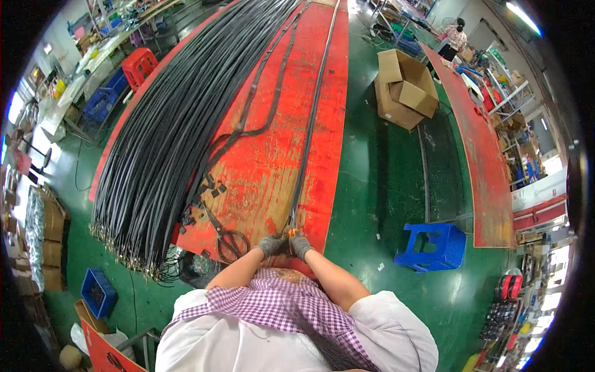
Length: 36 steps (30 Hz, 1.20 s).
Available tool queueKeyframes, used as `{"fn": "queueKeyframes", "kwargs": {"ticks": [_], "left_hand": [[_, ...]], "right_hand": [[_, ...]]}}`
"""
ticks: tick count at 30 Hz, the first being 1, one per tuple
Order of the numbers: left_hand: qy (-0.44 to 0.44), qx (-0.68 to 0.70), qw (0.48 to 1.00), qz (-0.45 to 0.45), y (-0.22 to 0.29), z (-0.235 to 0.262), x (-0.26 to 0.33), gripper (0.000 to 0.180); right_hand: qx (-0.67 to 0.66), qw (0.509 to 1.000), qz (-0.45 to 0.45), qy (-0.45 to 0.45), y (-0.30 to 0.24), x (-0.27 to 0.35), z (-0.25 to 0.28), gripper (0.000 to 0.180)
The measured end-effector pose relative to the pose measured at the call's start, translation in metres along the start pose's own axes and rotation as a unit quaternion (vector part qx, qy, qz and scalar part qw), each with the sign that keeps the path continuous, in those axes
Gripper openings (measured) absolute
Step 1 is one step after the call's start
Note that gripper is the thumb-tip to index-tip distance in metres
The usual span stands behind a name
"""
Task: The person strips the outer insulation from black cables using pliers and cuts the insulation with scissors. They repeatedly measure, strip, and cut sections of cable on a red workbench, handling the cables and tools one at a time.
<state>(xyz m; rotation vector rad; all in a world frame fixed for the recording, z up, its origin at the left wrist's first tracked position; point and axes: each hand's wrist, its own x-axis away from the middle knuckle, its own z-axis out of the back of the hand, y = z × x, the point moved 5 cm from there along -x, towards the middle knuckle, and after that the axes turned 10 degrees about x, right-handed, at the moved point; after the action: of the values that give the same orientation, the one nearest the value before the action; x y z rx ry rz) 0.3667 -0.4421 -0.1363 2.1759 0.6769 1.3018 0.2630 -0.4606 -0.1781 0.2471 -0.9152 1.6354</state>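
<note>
My left hand [271,246], in a grey glove, is closed at the near end of a long black cable [308,133] that runs up the red table [266,155]. Beside it, also gloved, my right hand [300,245] is closed around a small orange thing [292,233], perhaps a tool handle; its kind is too small to tell. Both hands meet at the table's near edge. Black-handled scissors [230,242] lie left of my left hand. Farther left rests a thick bundle of black cables [180,118], its near ends hanging over the edge. Small black pieces [215,188] lie beside the bundle.
An open cardboard box [406,93] and a blue plastic stool [431,247] stand on the green floor to the right. Beyond them is another red-topped table [480,161]. At left are a red stool [139,67] and a blue bin [98,292]. A person [454,40] is far right.
</note>
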Motion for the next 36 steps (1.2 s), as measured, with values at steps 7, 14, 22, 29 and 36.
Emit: {"fn": "queueKeyframes", "kwargs": {"ticks": [7,14,22,29,36], "left_hand": [[0.011,-0.041,0.999,-0.002,0.011,-0.002,-0.005,0.03],[0.116,-0.36,0.926,0.009,0.013,0.016,-0.024,0.034],[0.042,-0.046,0.998,0.015,0.005,0.01,-0.015,0.03],[-0.016,0.179,0.983,0.022,0.015,-0.003,-0.004,0.03],[0.027,-0.064,0.998,0.001,0.01,0.005,-0.009,0.031]], "right_hand": [[-0.481,0.86,-0.173,0.0,-0.021,0.046,0.03,0.016],[-0.433,0.872,-0.224,-0.034,-0.001,0.015,0.003,0.019],[-0.438,0.883,-0.165,-0.024,0.008,0.003,-0.005,0.021],[-0.301,0.94,-0.138,0.077,-0.002,0.013,0.015,0.032],[-0.172,0.977,-0.086,0.093,0.005,0.002,0.014,0.024]]}}
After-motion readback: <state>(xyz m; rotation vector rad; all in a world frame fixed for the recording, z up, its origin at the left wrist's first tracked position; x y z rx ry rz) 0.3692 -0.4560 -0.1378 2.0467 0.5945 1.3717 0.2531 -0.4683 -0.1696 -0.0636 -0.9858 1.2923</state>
